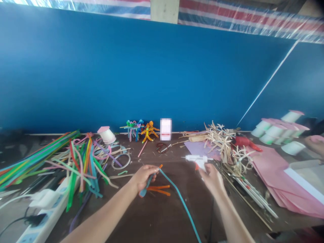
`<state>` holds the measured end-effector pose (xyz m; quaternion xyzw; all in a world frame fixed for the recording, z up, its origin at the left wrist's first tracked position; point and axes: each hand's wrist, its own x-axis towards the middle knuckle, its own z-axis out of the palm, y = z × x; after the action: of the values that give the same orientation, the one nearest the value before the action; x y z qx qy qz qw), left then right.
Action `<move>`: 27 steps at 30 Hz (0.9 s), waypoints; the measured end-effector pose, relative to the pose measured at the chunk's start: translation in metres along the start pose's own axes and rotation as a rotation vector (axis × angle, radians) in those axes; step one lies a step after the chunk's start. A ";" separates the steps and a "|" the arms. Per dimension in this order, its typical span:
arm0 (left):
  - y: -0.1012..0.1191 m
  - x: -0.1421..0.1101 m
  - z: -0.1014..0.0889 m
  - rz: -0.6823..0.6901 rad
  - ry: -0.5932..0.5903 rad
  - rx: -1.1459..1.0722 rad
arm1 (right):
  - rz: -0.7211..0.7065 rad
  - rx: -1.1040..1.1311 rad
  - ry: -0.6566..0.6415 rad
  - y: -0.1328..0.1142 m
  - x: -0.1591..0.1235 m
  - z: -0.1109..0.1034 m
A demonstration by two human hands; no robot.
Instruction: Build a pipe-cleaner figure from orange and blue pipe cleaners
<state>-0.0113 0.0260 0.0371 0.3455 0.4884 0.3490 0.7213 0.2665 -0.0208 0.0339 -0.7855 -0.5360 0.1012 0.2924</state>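
Observation:
My left hand point(146, 177) pinches a blue pipe cleaner point(179, 191), whose long end curves down toward the table's front edge. Orange pipe cleaner pieces point(159, 189) stick out below the same hand, and a short orange tip shows above the fingers. Where blue and orange meet is covered by my fingers. To the right, my right hand point(210, 176) is closed around a white hot glue gun point(196, 160) with an orange trigger. Its nozzle points left, apart from the pipe cleaners.
Colourful pipe cleaners point(83, 162) and a power strip point(52, 211) lie left. Small pipe-cleaner figures point(149, 131) stand at the back before a blue partition point(157, 74). Dried husk flowers point(225, 141), pink sheets point(270, 172) and paper cups point(275, 130) are right, near another person's hand point(315, 145).

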 end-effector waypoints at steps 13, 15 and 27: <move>0.001 0.001 0.002 0.090 -0.004 0.167 | -0.482 -0.078 0.081 -0.029 -0.006 0.009; 0.004 0.000 0.004 0.081 -0.001 0.169 | -0.674 0.029 -0.058 -0.051 -0.016 0.023; 0.014 -0.002 0.002 0.042 -0.032 0.124 | -1.145 -0.013 -0.120 -0.096 -0.020 0.046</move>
<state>-0.0118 0.0313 0.0499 0.4053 0.4902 0.3272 0.6988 0.1615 0.0018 0.0480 -0.3648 -0.8921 -0.0320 0.2646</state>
